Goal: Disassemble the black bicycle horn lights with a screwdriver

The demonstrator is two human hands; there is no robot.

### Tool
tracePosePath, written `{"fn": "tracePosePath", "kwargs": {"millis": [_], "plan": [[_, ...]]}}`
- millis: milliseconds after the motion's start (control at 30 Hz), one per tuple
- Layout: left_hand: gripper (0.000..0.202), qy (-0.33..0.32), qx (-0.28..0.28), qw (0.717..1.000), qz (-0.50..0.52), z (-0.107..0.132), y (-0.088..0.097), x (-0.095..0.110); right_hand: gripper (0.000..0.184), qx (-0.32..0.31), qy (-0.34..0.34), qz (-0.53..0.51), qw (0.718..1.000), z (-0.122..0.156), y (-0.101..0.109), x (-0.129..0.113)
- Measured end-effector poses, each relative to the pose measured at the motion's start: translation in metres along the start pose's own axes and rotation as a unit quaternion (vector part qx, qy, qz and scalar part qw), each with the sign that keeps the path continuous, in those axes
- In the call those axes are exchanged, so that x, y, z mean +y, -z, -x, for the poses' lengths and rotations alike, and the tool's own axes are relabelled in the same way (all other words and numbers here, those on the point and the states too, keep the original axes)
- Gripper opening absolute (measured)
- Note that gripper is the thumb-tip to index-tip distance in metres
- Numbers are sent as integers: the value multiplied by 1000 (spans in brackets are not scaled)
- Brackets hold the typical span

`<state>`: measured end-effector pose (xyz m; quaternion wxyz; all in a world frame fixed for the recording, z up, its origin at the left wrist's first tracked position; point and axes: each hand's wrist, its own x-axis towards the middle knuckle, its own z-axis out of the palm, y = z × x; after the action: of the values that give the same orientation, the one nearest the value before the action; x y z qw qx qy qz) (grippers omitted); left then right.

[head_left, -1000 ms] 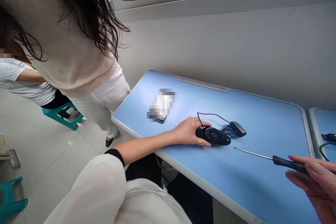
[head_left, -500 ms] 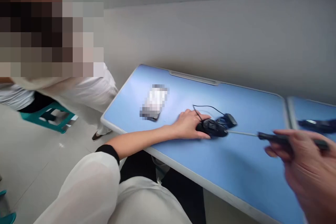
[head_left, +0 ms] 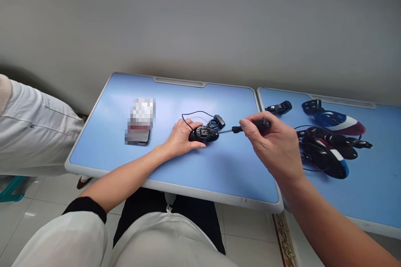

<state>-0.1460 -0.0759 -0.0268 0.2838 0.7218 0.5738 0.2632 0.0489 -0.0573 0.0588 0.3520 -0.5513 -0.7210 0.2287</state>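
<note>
A black computer mouse [head_left: 204,134] lies upside down on the blue table [head_left: 175,167], its thin cable [head_left: 196,114] looping behind to a black plug [head_left: 219,122]. My left hand [head_left: 181,138] grips the mouse's left end and holds it down. My right hand [head_left: 273,143] is closed round the black handle of a screwdriver [head_left: 247,127]. The metal shaft points left and its tip touches the mouse's right end.
A phone with a blurred white item [head_left: 140,121] lies left of the mouse. On a second blue table [head_left: 376,200] at the right lie several black, blue and red mouse shells and parts [head_left: 326,150]. Another person in white trousers [head_left: 34,133] stands at the left. A grey wall runs behind.
My head has turned right, bringing the second table into view. My right hand has carried the screwdriver left until its tip meets the mouse. My left hand stays on the mouse.
</note>
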Motion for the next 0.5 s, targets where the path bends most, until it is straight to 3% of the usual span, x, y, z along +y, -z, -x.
{"fn": "tracePosePath", "kwargs": {"millis": [500], "plan": [[47,-24,-6,1000,-3,-1,1,1,22,-19,7,20,1000,-5,-5,9]]}}
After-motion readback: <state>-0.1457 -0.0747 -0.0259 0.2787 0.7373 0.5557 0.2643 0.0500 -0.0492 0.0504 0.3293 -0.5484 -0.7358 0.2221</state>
